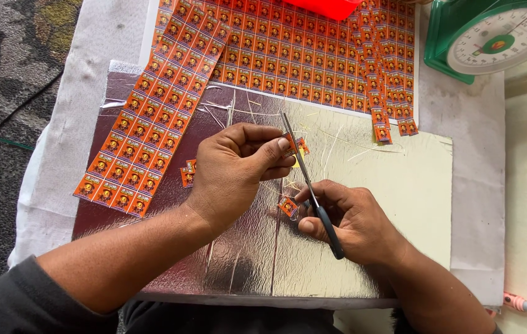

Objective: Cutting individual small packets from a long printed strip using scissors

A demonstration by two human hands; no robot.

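Note:
My left hand pinches a short strip of small orange labels between thumb and fingers above a shiny silver board. My right hand grips black-handled scissors, and their blades point up across the strip. A single cut orange label lies on the board by my right fingertips. A few more cut labels lie just left of my left hand.
A long sheet of orange labels lies diagonally at the left. A larger uncut sheet and several narrow strips lie at the back. A green dial scale stands at the top right. White cloth covers the table.

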